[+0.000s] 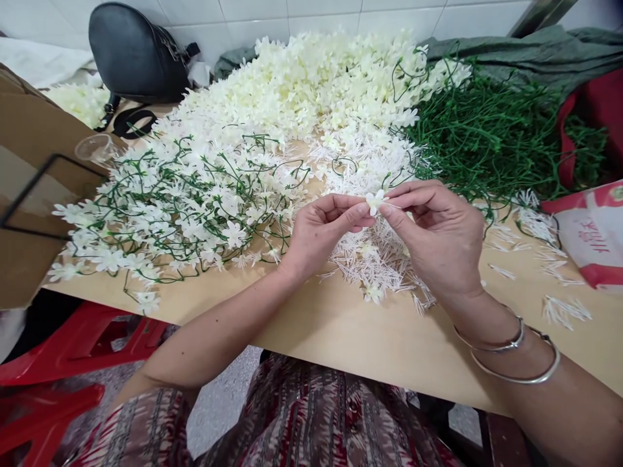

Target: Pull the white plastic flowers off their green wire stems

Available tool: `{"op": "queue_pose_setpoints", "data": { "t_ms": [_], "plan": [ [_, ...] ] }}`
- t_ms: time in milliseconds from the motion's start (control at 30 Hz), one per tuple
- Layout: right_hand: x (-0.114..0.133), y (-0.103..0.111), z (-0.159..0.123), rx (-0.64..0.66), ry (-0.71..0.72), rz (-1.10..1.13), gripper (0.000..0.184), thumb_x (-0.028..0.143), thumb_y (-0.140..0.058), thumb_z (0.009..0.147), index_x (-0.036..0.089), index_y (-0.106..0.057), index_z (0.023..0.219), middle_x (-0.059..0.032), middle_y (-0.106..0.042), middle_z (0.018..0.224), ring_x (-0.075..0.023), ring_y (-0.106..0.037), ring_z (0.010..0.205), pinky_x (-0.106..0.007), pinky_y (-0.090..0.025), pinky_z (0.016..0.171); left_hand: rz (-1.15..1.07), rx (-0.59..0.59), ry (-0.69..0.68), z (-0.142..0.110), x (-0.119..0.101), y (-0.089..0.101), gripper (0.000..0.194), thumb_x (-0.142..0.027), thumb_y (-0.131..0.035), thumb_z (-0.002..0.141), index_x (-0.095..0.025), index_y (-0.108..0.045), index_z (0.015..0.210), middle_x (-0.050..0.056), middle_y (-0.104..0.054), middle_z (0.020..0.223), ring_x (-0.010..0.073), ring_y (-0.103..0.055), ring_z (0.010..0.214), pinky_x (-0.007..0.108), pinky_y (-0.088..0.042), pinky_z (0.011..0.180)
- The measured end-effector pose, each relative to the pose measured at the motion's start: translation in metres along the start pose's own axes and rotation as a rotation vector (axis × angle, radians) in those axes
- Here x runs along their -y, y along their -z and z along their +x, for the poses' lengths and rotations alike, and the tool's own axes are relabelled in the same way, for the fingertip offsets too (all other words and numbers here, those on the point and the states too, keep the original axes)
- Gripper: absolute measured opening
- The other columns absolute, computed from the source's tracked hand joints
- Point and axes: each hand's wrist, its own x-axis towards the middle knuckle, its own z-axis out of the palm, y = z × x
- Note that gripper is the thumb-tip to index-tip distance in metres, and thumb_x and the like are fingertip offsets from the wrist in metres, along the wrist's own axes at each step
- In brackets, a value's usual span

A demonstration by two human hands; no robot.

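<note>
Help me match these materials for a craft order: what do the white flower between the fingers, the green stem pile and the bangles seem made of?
White flower: matte, probably fabric, perhaps soft plastic; its petals look thin.
Green stem pile: likely moulded plastic with a slight sheen, judging by its uniform colour.
Bangles: apparently polished, silver-coloured metal, given their bright highlights.

One artificial blossom (pixel 374 203): small, white, faintly yellow at its centre. Petals spread open, front turned toward me. I hold it raised, pinched between the fingertips of my left hand (pixel 321 230) and right hand (pixel 440 230).
</note>
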Motion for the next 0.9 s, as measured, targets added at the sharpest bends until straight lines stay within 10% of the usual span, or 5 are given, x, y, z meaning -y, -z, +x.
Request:
{"op": "queue_pose_setpoints", "data": {
  "t_ms": [500, 700, 900],
  "plan": [
    [-0.0016, -0.0006, -0.0023, 0.031, -0.073, 0.017, 0.014, 0.016, -0.078, 0.082, 0.028, -0.07, 0.079, -0.002, -0.075, 0.084, -0.0203, -0.071, 0.082, -0.04, -0.06, 0.079, 0.348, 0.0, -0.386, -0.0012, 0.0051, 0.0011, 0.011, -0.031, -0.078, 0.09, -0.021, -0.075, 0.091, 0.001, -0.077, 0.088, 0.0114, -0.07, 0.078, 0.026, -0.058, 0.075],
    [-0.0025, 0.0018, -0.001, 0.056, -0.061, -0.023, 0.026, 0.014, -0.077, 0.083, 0.029, -0.075, 0.103, 0.0005, -0.074, 0.09, -0.0173, -0.069, 0.085, -0.037, -0.057, 0.083, 0.258, -0.031, -0.288, -0.0016, 0.0075, -0.0019, 0.016, -0.035, -0.081, 0.088, -0.02, -0.077, 0.09, 0.001, -0.077, 0.087, 0.0113, -0.068, 0.078, 0.026, -0.057, 0.075],
    [-0.0026, 0.0071, 0.0018, 0.094, 0.061, -0.109, 0.015, 0.013, -0.077, 0.083, 0.027, -0.074, 0.084, 0.0015, -0.071, 0.08, -0.0167, -0.067, 0.078, -0.034, -0.052, 0.073, 0.175, -0.036, -0.227, -0.0057, 0.0045, -0.0058, 0.011, -0.032, -0.082, 0.086, -0.022, -0.079, 0.089, 0.001, -0.077, 0.087, 0.0119, -0.069, 0.078, 0.028, -0.057, 0.076]
  ]
}}
